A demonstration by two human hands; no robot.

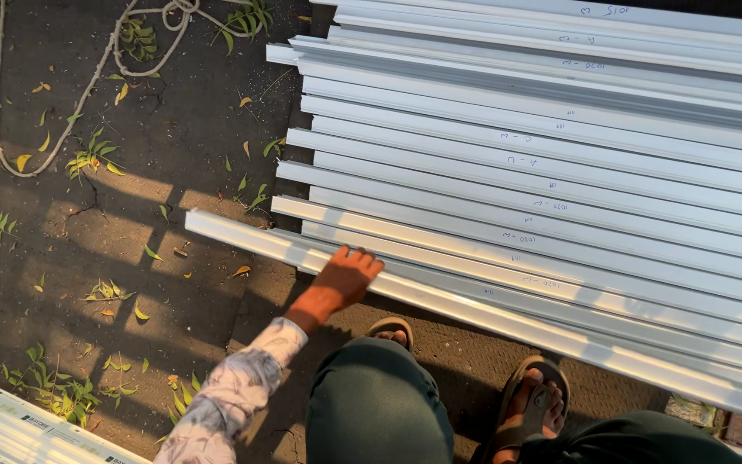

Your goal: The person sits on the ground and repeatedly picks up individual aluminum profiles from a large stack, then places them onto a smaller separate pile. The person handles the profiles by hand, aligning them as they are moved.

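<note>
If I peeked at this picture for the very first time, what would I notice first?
You'd first see the big stack of long silvery metal strips, laid side by side and filling the right half. Next, the left hand in the middle, resting flat on the nearest strip, which sticks out further left than the others. Then the rope looping over the dark, leaf-scattered ground at the top left.

Bare dirt ground [173, 155] — long white metal profiles [543, 198] are being borne side by side, with a rope [70, 120] and fallen leaves [92, 159] scattered alongside.
</note>
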